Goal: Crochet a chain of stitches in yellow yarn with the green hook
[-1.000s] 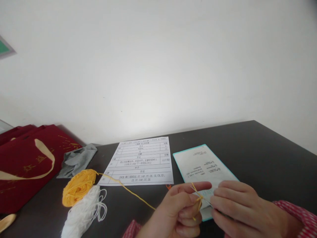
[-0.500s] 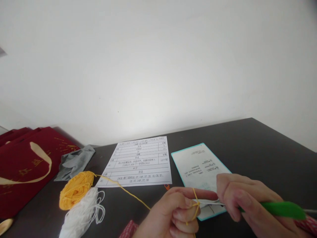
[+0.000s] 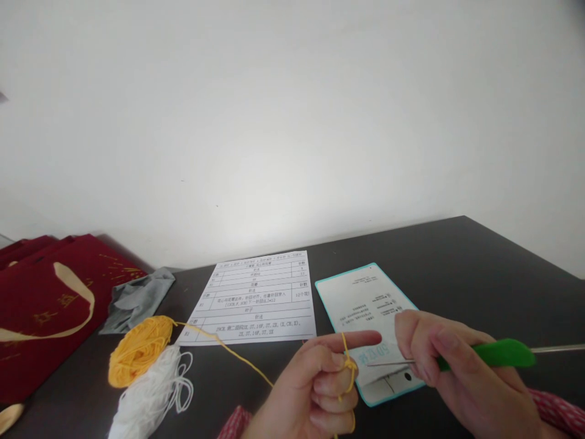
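My left hand (image 3: 320,384) is closed with its index finger stretched out, pinching yellow yarn (image 3: 349,364) that loops over that finger and hangs in a small loop at the fingertips. From behind the hand the yarn runs left to a yellow yarn ball (image 3: 141,350). My right hand (image 3: 461,372) grips a crochet hook (image 3: 503,353) with a green handle. Its thin metal shaft points left, the tip just short of the yarn loop and apart from it. The other metal end sticks out to the right.
A printed sheet (image 3: 256,299) lies in the middle of the dark table (image 3: 425,256). Right of it, partly behind my right hand, is a teal-edged white packet (image 3: 365,299). White yarn (image 3: 146,396), a grey pouch (image 3: 137,299) and a dark red bag (image 3: 55,305) are at left.
The crochet hook has come out of the yarn at my left fingers and moved slightly right and up. My left hand has shifted a little left, still holding the yarn.
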Available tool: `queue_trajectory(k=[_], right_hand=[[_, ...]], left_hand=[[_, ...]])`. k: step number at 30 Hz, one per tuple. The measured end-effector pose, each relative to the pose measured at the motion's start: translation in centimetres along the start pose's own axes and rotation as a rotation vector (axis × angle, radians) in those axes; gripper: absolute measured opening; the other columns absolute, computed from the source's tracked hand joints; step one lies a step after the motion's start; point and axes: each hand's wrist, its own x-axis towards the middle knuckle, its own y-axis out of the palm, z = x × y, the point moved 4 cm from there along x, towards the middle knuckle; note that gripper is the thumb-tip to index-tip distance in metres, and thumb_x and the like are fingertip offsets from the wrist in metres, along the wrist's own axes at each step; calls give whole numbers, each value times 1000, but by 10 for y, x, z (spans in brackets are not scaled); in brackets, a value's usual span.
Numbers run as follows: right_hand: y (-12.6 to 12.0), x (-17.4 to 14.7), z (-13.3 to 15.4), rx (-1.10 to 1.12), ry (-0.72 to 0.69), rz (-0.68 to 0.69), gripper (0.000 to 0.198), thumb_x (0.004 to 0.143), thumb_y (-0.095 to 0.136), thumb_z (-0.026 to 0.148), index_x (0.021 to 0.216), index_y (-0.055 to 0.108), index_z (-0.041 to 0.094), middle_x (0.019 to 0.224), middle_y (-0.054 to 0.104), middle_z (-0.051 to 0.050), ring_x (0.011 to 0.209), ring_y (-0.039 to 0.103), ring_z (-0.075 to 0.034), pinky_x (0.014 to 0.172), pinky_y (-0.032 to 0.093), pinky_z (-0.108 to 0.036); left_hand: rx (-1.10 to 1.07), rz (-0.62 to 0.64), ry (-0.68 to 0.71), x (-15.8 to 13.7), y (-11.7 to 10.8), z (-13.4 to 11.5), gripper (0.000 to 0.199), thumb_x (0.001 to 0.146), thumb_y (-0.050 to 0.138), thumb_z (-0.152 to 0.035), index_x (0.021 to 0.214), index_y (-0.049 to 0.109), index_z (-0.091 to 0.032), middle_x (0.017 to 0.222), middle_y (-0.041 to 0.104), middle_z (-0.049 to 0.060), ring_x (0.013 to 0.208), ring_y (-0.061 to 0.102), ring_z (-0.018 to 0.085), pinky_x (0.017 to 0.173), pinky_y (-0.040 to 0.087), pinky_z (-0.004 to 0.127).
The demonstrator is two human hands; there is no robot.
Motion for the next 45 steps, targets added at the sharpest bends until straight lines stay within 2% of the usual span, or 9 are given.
queue_trajectory(k=[8, 14, 22, 25, 29, 33, 39, 42, 45], right_hand=[[4, -7, -6, 16, -7, 21, 50, 105, 40, 44, 62, 54, 21, 61, 51, 1, 57, 49, -13, 53, 42, -24], [5, -14, -4, -101, -36, 87, 47, 106, 36, 42, 67, 53, 22, 65, 52, 1, 59, 52, -13, 54, 46, -23], [10, -7, 22, -373, -319, 238, 38, 106, 37, 36, 77, 55, 22, 64, 56, 0, 55, 57, -12, 51, 47, -21], [9, -13, 17, -362, -356, 241, 37, 106, 37, 39, 77, 55, 23, 65, 54, 0, 56, 56, -13, 52, 47, -24], [4, -21, 3, -261, -185, 112, 39, 106, 35, 41, 77, 53, 23, 70, 51, 1, 59, 53, -13, 52, 44, -24], [8, -19, 1, -229, -117, 92, 42, 106, 36, 44, 72, 50, 23, 69, 50, 3, 58, 51, -11, 53, 43, -23], [8, -18, -1, -205, -87, 96, 41, 106, 36, 42, 73, 52, 23, 70, 51, 2, 60, 52, -12, 54, 43, -23], [8, -19, -1, -192, -98, 108, 41, 106, 36, 43, 73, 52, 23, 69, 50, 2, 60, 52, -12, 53, 43, -23], [9, -19, -1, -189, -97, 101, 42, 106, 35, 44, 73, 52, 23, 68, 49, 2, 59, 52, -12, 52, 42, -23]], left_hand=[[25, 20, 116, -1, 2, 1, 42, 88, 62, -18, 129, 67, -23, 50, 28, -12, 40, 7, 3, 37, 16, 10], [80, 22, 181, -1, 2, 1, 49, 90, 61, -19, 136, 60, -35, 51, 32, -11, 41, 11, 4, 38, 17, 11], [194, -56, 207, -4, 7, 2, 71, 93, 59, -21, 155, 29, -39, 54, 40, -10, 41, 16, 4, 40, 19, 14], [136, -38, 240, -3, 5, 2, 63, 93, 59, -20, 149, 41, -42, 55, 40, -10, 42, 15, 4, 41, 22, 12], [40, 20, 267, 0, 1, 2, 47, 94, 57, -18, 136, 60, -39, 55, 36, -9, 43, 14, 5, 40, 24, 11], [7, 95, 268, 4, 0, 5, 47, 90, 55, -16, 134, 64, -30, 51, 31, -10, 40, 11, 5, 36, 21, 11], [22, 4, 257, 5, 1, 8, 40, 90, 64, -30, 129, 67, -23, 51, 31, -10, 42, 13, 5, 37, 18, 12], [37, -25, 264, 5, 1, 8, 42, 85, 72, -22, 127, 68, -23, 51, 28, -12, 41, 10, 3, 37, 16, 11], [-5, -8, 261, 7, 1, 8, 42, 83, 71, -19, 125, 70, -22, 49, 28, -13, 38, 8, 2, 35, 13, 12]])
